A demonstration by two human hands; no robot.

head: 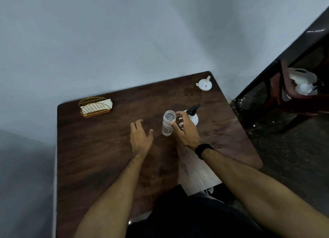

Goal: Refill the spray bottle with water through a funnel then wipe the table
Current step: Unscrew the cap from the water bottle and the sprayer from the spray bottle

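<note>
The dark brown wood-grain table fills the middle of the frame, its top smooth with a dull sheen. At its centre stands a clear, glossy plastic-looking bottle. Just right of it is a white matt plastic spray bottle with a black plastic trigger head. At the table's upper right corner lies a small white glossy plastic funnel. On the upper left sits a gold wire metal holder with white paper napkins.

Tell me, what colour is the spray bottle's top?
Black. The spray bottle has a white body and a black top, seen in the head view.
</note>
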